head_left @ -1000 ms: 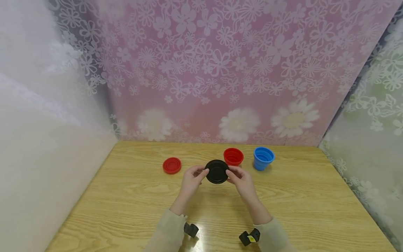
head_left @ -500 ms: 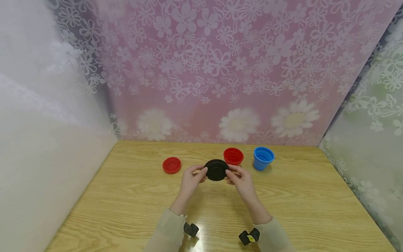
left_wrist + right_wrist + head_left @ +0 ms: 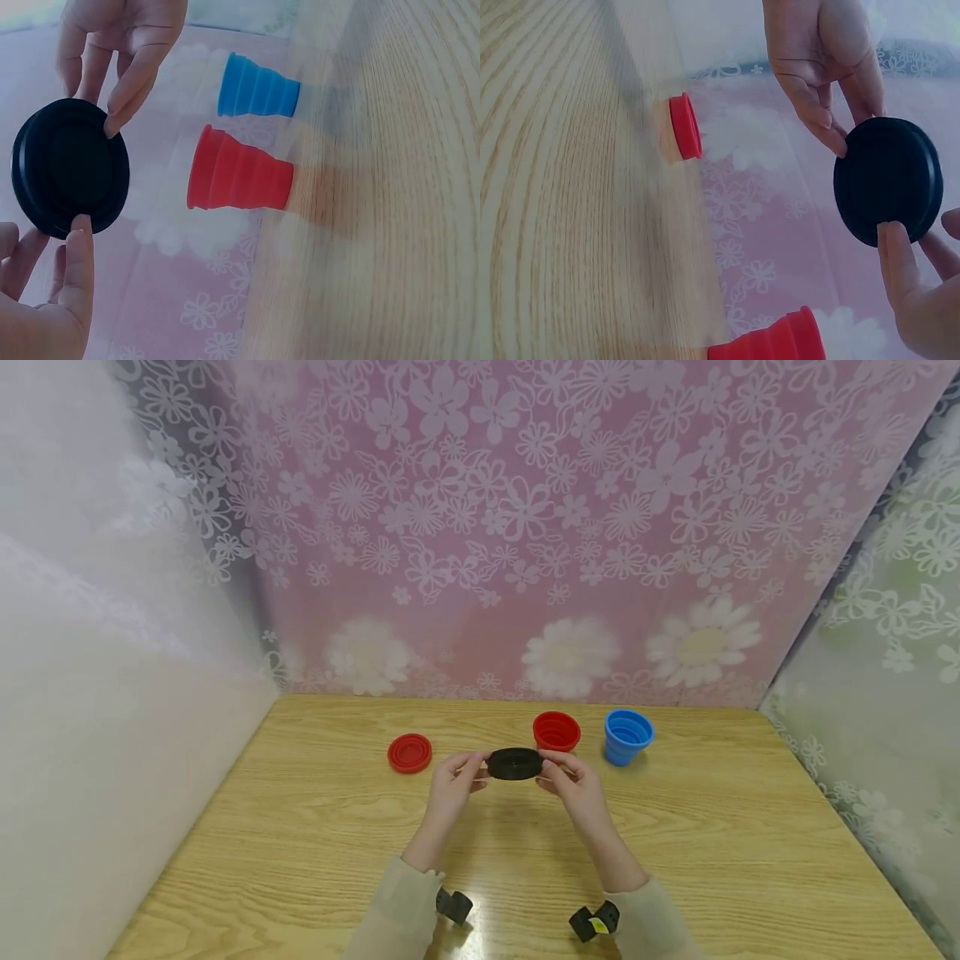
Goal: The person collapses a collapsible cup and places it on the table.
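Between both hands, above the table, is a black collapsible cup (image 3: 514,764), folded flat into a disc. My left hand (image 3: 452,785) pinches its left rim and my right hand (image 3: 572,783) pinches the right rim, thumbs on the near side. In the left wrist view the black cup (image 3: 75,169) stands nearly on edge, its ringed face showing. Just behind it on the table is an expanded red collapsible cup (image 3: 557,729), its lower part partly covered by the right hand. An expanded blue collapsible cup (image 3: 627,737) stands to the right of the red one.
A flattened red collapsible cup (image 3: 409,753) lies on the wooden table (image 3: 315,827), left of the hands. Floral sheeting (image 3: 480,527) rises behind the table's back edge, with pale walls at both sides.
Both hands have tilted the black cup, so its face now looks like a narrow ellipse in the head view. The cups on the table have stayed put.
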`<state>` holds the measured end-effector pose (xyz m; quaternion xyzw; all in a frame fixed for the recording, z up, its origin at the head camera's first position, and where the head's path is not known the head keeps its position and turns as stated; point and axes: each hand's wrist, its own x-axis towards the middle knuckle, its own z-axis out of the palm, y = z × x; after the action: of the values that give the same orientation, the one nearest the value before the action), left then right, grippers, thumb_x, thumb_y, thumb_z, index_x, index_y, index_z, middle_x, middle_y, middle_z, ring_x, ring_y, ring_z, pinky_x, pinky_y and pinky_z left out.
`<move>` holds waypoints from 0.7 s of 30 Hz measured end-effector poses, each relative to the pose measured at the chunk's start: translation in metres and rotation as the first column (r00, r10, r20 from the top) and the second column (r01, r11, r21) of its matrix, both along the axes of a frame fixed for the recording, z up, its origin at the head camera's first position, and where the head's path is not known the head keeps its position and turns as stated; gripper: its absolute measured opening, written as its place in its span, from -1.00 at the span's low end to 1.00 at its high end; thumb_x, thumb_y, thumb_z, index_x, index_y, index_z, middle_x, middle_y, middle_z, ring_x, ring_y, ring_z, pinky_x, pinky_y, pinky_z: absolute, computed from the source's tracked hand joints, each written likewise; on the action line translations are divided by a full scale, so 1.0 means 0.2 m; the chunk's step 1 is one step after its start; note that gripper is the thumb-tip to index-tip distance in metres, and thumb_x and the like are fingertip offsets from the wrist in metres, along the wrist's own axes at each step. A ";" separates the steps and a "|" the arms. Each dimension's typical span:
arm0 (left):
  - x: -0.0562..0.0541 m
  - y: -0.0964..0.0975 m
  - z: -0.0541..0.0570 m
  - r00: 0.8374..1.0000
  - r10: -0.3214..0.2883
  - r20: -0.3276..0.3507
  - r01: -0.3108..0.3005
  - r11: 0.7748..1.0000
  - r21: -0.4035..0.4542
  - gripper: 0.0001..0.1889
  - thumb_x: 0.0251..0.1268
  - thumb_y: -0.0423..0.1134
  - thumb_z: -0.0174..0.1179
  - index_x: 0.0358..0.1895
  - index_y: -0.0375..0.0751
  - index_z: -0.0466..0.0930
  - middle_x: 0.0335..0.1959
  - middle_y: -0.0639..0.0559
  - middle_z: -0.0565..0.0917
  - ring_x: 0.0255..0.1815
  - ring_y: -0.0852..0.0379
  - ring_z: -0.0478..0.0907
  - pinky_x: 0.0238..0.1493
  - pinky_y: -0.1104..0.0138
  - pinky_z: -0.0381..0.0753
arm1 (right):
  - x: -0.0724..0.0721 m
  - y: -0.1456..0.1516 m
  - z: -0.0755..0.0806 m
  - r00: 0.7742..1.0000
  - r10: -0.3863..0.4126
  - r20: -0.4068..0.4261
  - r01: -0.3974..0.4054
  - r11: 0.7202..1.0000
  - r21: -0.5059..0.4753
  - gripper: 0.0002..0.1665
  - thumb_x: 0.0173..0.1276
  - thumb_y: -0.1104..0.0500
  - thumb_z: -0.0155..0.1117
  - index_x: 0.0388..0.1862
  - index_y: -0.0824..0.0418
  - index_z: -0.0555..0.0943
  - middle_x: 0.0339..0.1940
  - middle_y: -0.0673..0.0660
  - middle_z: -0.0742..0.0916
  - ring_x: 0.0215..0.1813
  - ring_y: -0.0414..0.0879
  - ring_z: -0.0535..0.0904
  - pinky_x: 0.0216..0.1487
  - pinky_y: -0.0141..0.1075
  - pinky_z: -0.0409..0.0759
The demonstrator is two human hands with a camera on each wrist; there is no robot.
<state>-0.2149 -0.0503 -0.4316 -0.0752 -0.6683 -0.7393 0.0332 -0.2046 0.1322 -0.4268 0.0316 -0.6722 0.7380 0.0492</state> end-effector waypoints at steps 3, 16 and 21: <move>0.02 0.00 0.03 1.000 0.009 -0.002 -0.009 1.000 0.000 -0.77 0.24 -0.39 0.04 -0.21 -0.58 0.53 -0.17 -0.31 0.53 -0.32 0.08 0.56 -0.28 0.26 0.58 | 0.00 0.00 0.00 1.000 -0.012 -0.003 0.012 1.000 -0.013 -0.73 0.25 0.42 0.04 -0.10 0.58 0.47 -0.16 0.32 0.56 -0.29 -0.16 0.60 -0.18 -0.25 0.55; -0.06 -0.02 -0.07 0.996 0.041 0.077 -0.044 0.998 0.039 -0.75 0.12 -0.47 0.13 -0.13 -0.55 0.48 -0.20 -0.27 0.56 -0.28 0.16 0.53 -0.22 0.27 0.56 | -0.06 -0.03 -0.04 0.999 -0.033 0.030 0.032 0.999 0.028 -0.65 0.19 0.40 0.14 -0.02 0.48 0.45 -0.12 0.33 0.58 -0.25 -0.17 0.58 -0.17 -0.26 0.54; -0.10 -0.03 -0.09 0.989 0.077 0.130 -0.086 0.994 0.069 -0.73 0.13 -0.45 0.14 -0.10 -0.53 0.51 -0.18 -0.24 0.58 -0.26 0.16 0.54 -0.15 0.25 0.53 | -0.12 -0.06 -0.06 0.997 -0.037 0.063 0.035 0.999 0.033 -0.65 0.19 0.38 0.17 -0.02 0.47 0.48 -0.12 0.34 0.59 -0.24 -0.12 0.59 -0.19 -0.30 0.54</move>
<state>-0.2347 -0.0566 -0.4490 0.0005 -0.6436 -0.7650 0.0237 -0.2293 0.1197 -0.4391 -0.0034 -0.6858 0.7267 0.0404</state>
